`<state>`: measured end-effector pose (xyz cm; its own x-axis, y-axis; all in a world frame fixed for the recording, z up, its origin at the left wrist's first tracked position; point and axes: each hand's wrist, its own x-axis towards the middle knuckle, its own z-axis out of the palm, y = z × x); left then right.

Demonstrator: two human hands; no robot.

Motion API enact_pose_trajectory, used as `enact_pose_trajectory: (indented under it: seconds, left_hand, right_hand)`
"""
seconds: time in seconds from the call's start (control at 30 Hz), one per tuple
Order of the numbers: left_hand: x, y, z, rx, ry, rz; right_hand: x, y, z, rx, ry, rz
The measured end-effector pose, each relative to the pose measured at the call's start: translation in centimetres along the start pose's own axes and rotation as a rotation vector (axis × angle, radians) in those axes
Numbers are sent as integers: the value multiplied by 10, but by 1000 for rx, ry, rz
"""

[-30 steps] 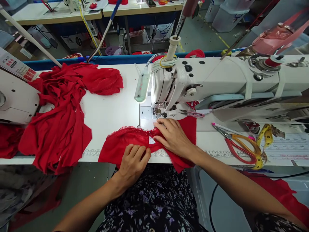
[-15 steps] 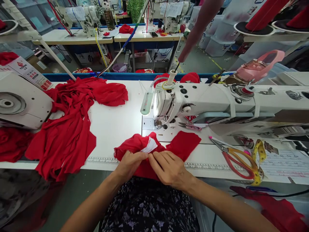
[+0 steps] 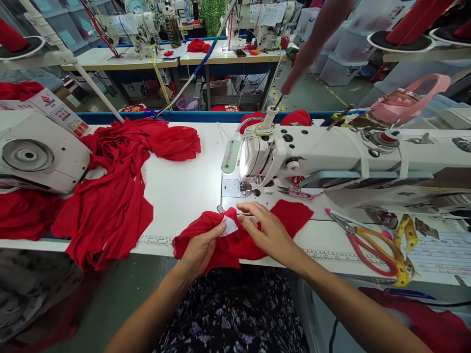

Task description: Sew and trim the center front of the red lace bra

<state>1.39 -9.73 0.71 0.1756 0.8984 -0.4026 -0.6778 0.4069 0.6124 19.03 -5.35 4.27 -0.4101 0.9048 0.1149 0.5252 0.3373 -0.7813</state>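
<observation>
A bunched red fabric piece (image 3: 235, 242) with a small white label (image 3: 230, 226) lies at the table's near edge, in front of the white sewing machine (image 3: 331, 157). My left hand (image 3: 200, 247) grips the fabric from the left, its thumb up against the label. My right hand (image 3: 265, 230) pinches the fabric's top fold beside the label, just short of the needle area (image 3: 246, 188).
A big heap of red cut pieces (image 3: 117, 181) covers the table's left side beside another machine (image 3: 33, 159). Orange-handled scissors (image 3: 368, 240), a yellow tape measure (image 3: 406, 245) and small snips (image 3: 294, 192) lie to the right. Other sewing tables stand behind.
The fabric lay spread flat under both hands; it has been gathered and folded, and both hands now pinch it at the label, moved a little toward the machine.
</observation>
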Motion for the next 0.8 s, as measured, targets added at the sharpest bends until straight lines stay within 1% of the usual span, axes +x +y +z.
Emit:
enact_pose_trajectory:
  seconds: [0.07,0.1,0.17,0.3,0.43,0.5,0.57,0.63,0.67,0.73,0.8]
  left_hand:
    - [0,-1,-1,16,-16,-5]
    - [0,-1,-1,24,-16,0]
    - [0,0,0,39,6,18]
    - [0,2,3,54,71,19]
    - [3,3,4,53,60,-2]
    - [4,3,4,51,60,-11]
    - [4,3,4,44,65,-20]
    - [5,3,3,39,88,-22]
    - [6,3,2,40,102,-22]
    - [7,4,1,52,135,-16]
    - [8,3,0,82,179,-10]
  right_hand:
    - [6,3,4,137,-93,101]
    - [8,4,6,191,-113,139]
    - [9,4,10,253,-110,177]
    - [8,2,11,292,-86,175]
    - [11,6,13,286,-77,182]
    - [10,8,15,201,-72,155]
    - [4,8,14,0,-3,59]
    - [-3,4,5,-248,131,-130]
    - [-6,-1,-3,-349,207,-245]
    - [-8,-14,-28,-493,357,-474]
    - [0,-31,-63,-648,542,-647]
